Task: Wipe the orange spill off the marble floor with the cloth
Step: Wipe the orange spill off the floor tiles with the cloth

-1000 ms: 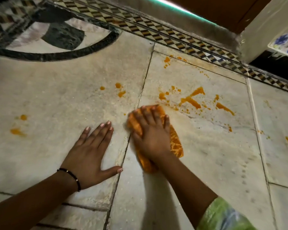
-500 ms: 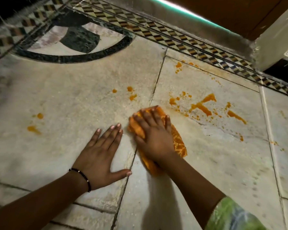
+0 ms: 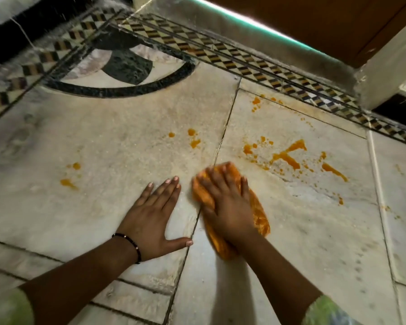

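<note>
Pale marble floor (image 3: 103,141) with checkered border (image 3: 244,59), orange spill (image 3: 288,156) beyond stained cloth (image 3: 258,214) pinned under flat right hand (image 3: 225,202), left hand (image 3: 152,214) splayed open; layout unchanged since earlier, right hand now blurred.

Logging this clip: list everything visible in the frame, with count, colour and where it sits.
marble floor: several pale slabs, fills most of the view
orange spill: many splashes, orange; largest ahead and right of the cloth, smaller drops centre, left and far right
cloth: one, orange, on the floor under the right hand
checkered border: one strip, dark and cream, along the far edge
curved inlay: one, black, far left
wooden panel: one, brown, top right
bracelet: one, dark, left wrist
left hand: flat on the floor, empty
right hand: pressed on the cloth, blurred
sleeves: two, green, bottom corners
</note>
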Motion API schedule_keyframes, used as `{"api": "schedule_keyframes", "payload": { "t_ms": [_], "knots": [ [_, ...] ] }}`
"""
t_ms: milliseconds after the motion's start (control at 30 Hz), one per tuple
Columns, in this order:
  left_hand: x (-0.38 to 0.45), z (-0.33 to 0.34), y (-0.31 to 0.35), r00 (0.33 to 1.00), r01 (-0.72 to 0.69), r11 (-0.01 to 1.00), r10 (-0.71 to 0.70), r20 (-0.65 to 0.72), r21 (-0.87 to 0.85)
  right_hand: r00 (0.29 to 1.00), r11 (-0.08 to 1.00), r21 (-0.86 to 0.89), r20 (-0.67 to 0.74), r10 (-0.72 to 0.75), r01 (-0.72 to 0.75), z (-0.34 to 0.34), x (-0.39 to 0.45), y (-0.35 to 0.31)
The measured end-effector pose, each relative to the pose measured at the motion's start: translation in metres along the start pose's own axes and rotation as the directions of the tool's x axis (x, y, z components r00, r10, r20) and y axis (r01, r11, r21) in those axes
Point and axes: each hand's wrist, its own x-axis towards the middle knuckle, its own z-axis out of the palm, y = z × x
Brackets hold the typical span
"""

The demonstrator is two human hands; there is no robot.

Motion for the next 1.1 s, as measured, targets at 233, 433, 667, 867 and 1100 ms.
{"api": "schedule_keyframes", "payload": {
  "t_ms": [233, 433, 667, 867, 1100],
  "knots": [
    [-0.019, -0.007, -0.006, 0.999, -0.030, 0.999, 0.030, -0.013, 0.013, 0.982, 0.982, 0.021, -0.039, 0.186, -0.186, 0.003, -0.132, 0.072],
    [-0.096, -0.045, -0.063, 0.984, 0.152, 0.986, -0.145, -0.105, 0.064, 0.886, 0.884, 0.082, -0.021, 0.464, -0.461, 0.018, -0.106, -0.030],
    [-0.137, -0.020, -0.108, 0.906, 0.406, 0.913, -0.409, -0.113, -0.049, 0.970, 0.458, 0.855, 0.201, 0.140, -0.243, -0.009, -0.044, -0.173],
    [-0.120, -0.010, -0.133, 0.783, 0.565, 0.794, -0.602, -0.159, -0.226, 0.859, -0.416, 0.756, 0.489, -0.155, -0.505, -0.052, 0.008, -0.094],
    [-0.109, -0.005, -0.155, 0.805, 0.534, 0.829, -0.558, -0.200, -0.164, 0.882, 0.693, 0.650, -0.071, 0.466, -0.314, -0.023, 0.007, -0.050]
  ]
}}
